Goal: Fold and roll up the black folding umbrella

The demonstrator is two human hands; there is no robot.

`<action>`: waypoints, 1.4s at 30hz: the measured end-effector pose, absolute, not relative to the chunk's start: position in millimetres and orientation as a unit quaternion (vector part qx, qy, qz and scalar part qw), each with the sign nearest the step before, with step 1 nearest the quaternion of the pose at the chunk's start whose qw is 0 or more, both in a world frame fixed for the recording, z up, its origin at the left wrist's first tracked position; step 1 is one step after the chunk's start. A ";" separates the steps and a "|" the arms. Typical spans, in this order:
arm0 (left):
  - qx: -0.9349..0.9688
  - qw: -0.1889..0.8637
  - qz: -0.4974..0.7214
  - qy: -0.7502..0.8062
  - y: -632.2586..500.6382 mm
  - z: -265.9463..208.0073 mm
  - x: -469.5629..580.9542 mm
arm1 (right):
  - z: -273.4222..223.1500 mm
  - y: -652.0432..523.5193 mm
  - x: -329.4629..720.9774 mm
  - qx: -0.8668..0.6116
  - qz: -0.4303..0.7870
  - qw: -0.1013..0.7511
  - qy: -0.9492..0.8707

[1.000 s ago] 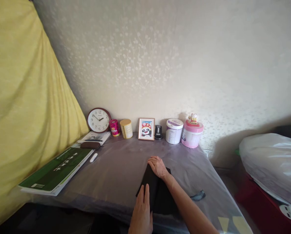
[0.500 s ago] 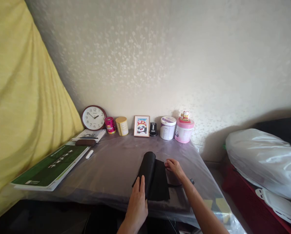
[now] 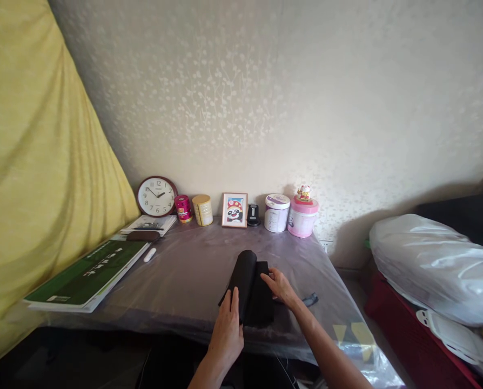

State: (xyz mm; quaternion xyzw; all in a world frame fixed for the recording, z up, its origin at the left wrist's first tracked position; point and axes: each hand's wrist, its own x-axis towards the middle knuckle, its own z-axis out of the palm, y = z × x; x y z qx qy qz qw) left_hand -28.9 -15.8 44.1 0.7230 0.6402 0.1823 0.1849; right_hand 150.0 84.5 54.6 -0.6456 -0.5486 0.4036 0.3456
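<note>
In front of me on the table lies a black, fabric-like sheet, its left part bent into a thick roll and its right part flat. My left hand grips the near left side of the roll, fingers along its top and thumb by the near end. My right hand is closed on the right edge of the flat part, thumb on top; its other fingertips are partly hidden. A small grey-blue strap end lies on the table just beyond my right forearm.
A green book and a white pen-like object lie at the left. Along the wall stand a clock, tins, a picture frame and two tubs, one topped by a figurine. A plastic bag bulges beyond the table's right edge.
My right hand has moved left and closed on the flat part's edge. That part now reaches less far right, and more of the grey-blue strap end shows. My left hand keeps its place.
</note>
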 end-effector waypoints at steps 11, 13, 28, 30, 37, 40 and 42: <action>0.720 0.197 0.176 0.642 -15.1 48.1 -30.5 | 70.7 96.9 101.7 -0.614 0.434 0.361 -0.551; 0.720 0.197 0.176 0.642 -14.6 47.7 -31.0 | 70.8 98.9 93.6 -0.619 0.429 0.360 -0.550; 0.733 0.179 0.250 0.606 -17.9 44.9 -35.2 | 67.4 98.8 70.0 -0.584 0.360 0.327 -0.650; 0.736 0.174 0.245 0.607 -20.8 49.2 -34.2 | 68.5 96.0 69.4 -0.572 0.349 0.327 -0.666; 0.742 0.134 0.170 0.634 -21.7 49.5 -32.5 | 71.0 88.7 69.8 -0.488 0.338 0.318 -0.739; 0.739 0.137 0.160 0.640 -18.2 41.0 -33.3 | 71.5 83.8 77.0 -0.442 0.368 0.324 -0.751; 0.735 0.151 0.165 0.640 -16.3 34.7 -34.5 | 72.2 78.0 83.1 -0.418 0.327 0.354 -0.770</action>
